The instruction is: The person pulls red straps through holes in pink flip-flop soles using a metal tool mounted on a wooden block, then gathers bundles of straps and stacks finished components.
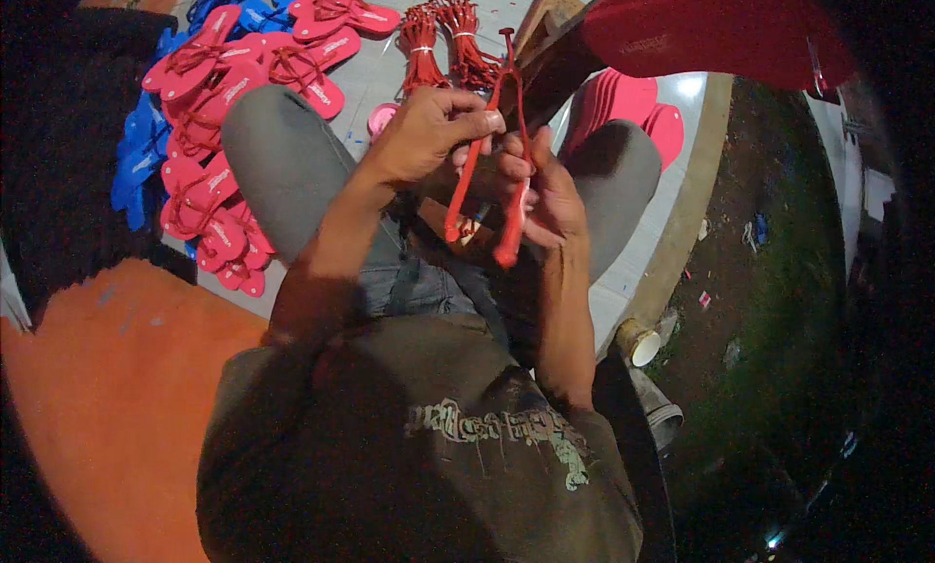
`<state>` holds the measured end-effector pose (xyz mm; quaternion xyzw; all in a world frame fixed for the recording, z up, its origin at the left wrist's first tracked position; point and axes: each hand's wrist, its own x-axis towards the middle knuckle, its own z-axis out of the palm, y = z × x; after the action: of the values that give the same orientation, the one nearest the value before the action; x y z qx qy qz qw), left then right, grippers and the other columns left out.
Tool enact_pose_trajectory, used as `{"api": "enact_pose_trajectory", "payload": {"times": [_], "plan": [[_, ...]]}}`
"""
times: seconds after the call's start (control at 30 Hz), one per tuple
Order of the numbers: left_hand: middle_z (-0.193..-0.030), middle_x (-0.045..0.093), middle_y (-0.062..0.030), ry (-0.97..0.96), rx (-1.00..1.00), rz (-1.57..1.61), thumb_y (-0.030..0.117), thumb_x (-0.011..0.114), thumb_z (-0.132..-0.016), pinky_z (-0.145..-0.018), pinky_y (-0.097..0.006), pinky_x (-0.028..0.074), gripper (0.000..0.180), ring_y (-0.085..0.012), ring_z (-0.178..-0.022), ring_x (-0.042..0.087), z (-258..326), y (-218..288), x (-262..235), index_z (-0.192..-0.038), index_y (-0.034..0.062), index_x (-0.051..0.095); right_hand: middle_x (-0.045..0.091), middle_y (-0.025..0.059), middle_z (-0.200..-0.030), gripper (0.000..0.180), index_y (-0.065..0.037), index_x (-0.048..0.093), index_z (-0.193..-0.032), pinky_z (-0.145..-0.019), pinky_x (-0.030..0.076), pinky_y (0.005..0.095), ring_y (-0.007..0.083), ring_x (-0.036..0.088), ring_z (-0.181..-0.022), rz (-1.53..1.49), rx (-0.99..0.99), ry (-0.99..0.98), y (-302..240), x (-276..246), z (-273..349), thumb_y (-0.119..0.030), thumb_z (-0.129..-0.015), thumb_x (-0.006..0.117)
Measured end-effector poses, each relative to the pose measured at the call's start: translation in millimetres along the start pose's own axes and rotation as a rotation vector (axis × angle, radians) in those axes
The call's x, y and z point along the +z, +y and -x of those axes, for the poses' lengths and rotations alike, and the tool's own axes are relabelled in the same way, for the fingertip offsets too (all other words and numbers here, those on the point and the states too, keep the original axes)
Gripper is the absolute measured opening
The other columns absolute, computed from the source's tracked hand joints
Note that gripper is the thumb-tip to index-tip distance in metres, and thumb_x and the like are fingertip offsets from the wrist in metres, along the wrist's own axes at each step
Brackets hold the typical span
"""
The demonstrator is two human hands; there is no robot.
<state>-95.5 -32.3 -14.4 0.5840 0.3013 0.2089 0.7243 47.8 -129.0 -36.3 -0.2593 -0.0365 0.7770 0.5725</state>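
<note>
A red Y-shaped flip-flop strap [510,86] hangs in front of my lap, with its toe plug at the top and its two arms spreading down. My left hand [433,134] pinches the left arm between thumb and fingers. The fingers of my right hand [545,188] are closed round the right arm. Just beyond my hands, a large red sole [721,27] juts out to the right from a brown wooden block [550,22]. Two tied bundles of red straps [424,52] lie on the tiles past my left hand.
Pink flip-flops [209,159] are heaped by my left knee, with blue flip-flops [141,164] behind and beside them. Pink soles [618,105] are stacked by my right knee. A small pink round container [382,120] stands near my left wrist. Cups [643,347] lie at the floor's right edge.
</note>
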Motion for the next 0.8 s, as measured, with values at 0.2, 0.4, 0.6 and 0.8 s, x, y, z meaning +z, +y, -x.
{"api": "enact_pose_trajectory", "payload": {"times": [0.2,0.4,0.6,0.8], "plan": [[-0.064,0.055,0.0002,-0.018,0.039,0.008,0.022,0.053,-0.083,-0.041,-0.014,0.030,0.023,-0.0008,-0.046,0.041,-0.5,10.2,5.8,-0.080,-0.0005,0.059,0.047,-0.0009,-0.066,0.024,-0.006,0.050,-0.090,-0.044,0.031,0.0170,0.0055,0.036,-0.048,0.266,-0.142,-0.129,3.7,5.5,-1.9,-0.030,-0.087,0.045],[-0.068,0.058,-0.0028,-0.067,-0.004,0.177,0.018,0.051,-0.084,-0.044,-0.016,0.034,0.022,-0.0018,-0.046,0.042,-1.1,7.6,4.3,-0.081,-0.0028,0.058,0.048,-0.0002,-0.069,0.029,-0.006,0.050,-0.093,-0.042,0.030,0.0158,0.0047,0.037,-0.052,0.250,-0.213,-0.229,10.5,-1.6,-6.0,-0.034,-0.087,0.044],[-0.068,0.058,-0.0029,-0.083,-0.014,0.234,0.019,0.050,-0.085,-0.044,-0.016,0.035,0.022,-0.0017,-0.047,0.043,-2.0,2.6,4.8,-0.081,-0.0021,0.057,0.046,-0.0007,-0.068,0.029,-0.006,0.050,-0.093,-0.044,0.031,0.0161,0.0050,0.037,-0.051,0.219,-0.147,-0.189,8.5,-5.0,-4.2,-0.034,-0.087,0.044],[-0.059,0.056,-0.0053,0.049,0.003,-0.273,0.028,0.056,-0.080,-0.047,-0.025,0.038,0.029,-0.0101,-0.049,0.048,-0.5,-3.1,12.0,-0.075,0.0000,0.058,0.056,0.0018,-0.075,0.031,-0.002,0.056,-0.094,-0.055,0.041,0.0221,0.0090,0.049,-0.062,0.837,-0.109,0.060,-4.2,-2.2,7.7,-0.031,-0.084,0.052]]}}
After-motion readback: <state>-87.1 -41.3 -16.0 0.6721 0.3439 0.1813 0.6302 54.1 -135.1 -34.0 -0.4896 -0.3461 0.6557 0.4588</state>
